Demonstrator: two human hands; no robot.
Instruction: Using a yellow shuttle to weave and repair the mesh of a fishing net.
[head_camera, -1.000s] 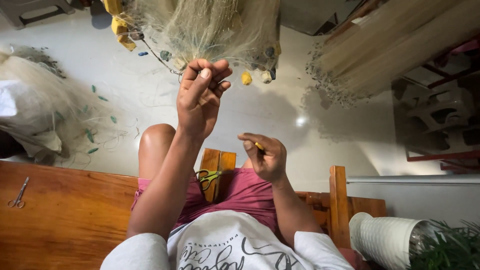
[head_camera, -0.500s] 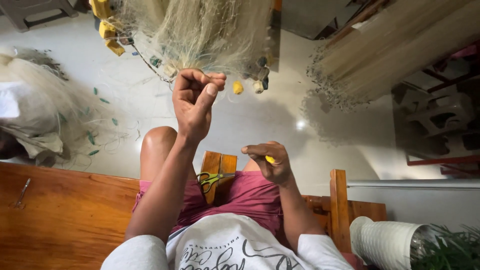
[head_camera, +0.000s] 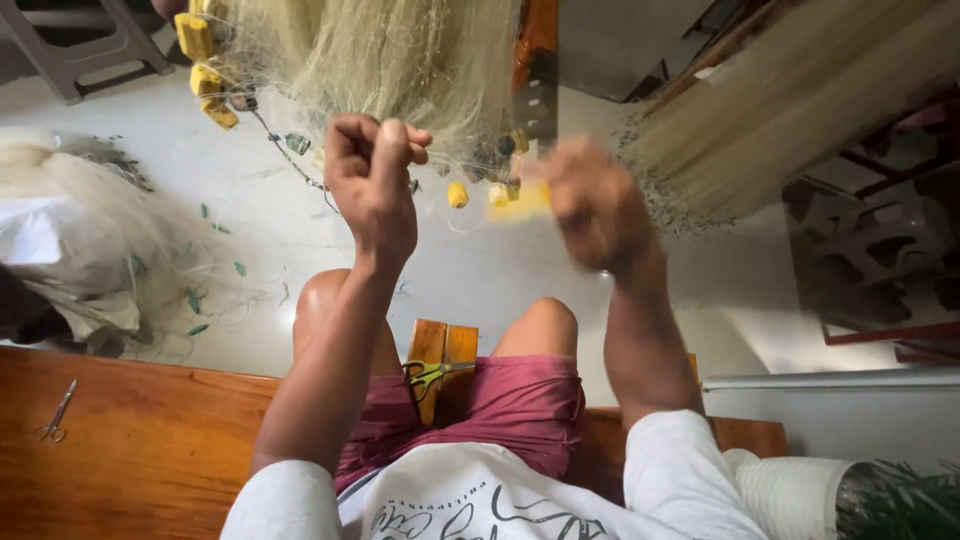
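Left hand (head_camera: 372, 180) is raised in front of the person, curled into a fist, its fingers pinching strands at the lower edge of the pale fishing net (head_camera: 390, 55) that hangs down from above. Right hand (head_camera: 592, 205) is up beside it and blurred — it seems to carry something yellow (head_camera: 522, 200) at its fingertips, but whether it is pinching or loosely closed I cannot tell. Small yellow floats (head_camera: 196, 38) line the net's edge, and a few dangle between the two hands. As a judgement, the net work looks well under way yet far from over — much of the mesh hangs gathered and a second bundle of net (head_camera: 790, 100) waits at the right. Green-handled scissors (head_camera: 432, 372) lie on the wooden bench (head_camera: 140, 450) between the knees; a metal pair (head_camera: 56, 414) rests farther left.
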